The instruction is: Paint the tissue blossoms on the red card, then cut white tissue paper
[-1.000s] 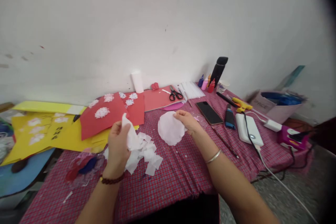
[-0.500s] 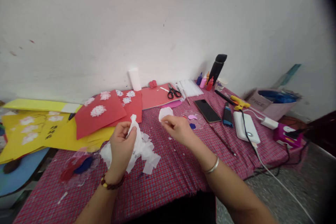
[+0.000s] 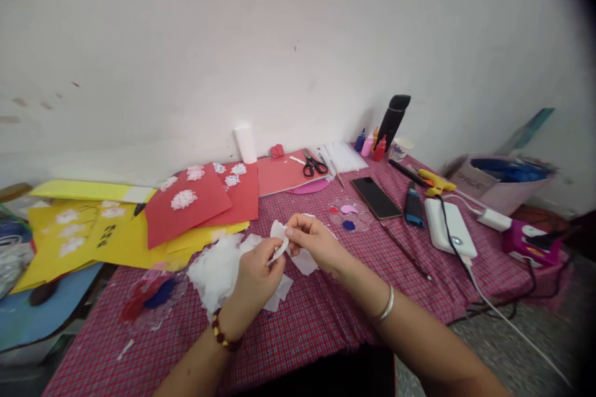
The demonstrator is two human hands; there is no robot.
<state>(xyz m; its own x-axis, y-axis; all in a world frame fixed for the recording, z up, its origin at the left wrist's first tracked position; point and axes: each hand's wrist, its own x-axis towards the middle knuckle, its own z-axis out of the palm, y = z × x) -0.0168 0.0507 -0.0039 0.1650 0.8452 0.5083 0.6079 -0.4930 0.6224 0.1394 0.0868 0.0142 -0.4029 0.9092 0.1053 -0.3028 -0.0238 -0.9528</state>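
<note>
Head view: a thin white tissue piece (image 3: 276, 231) is held between both hands above the cloth-covered bench (image 3: 339, 316), and it could, it is judged, be torn if tugged unevenly. It is pinched in the nearly closed grip of the left hand (image 3: 258, 274) and by the right hand's (image 3: 315, 242) thumb and fingertips; whether the white sheet (image 3: 305, 262) beneath is also gripped cannot be told. Loose tissue pieces (image 3: 212, 273) are heaped beside the left hand, and a paint palette (image 3: 359, 214) is set near the right.

A dark-brown beaded bracelet (image 3: 221, 336) with yellow beads rings the left wrist (image 3: 236, 317); a silver bangle (image 3: 388, 304) circles the right.
</note>
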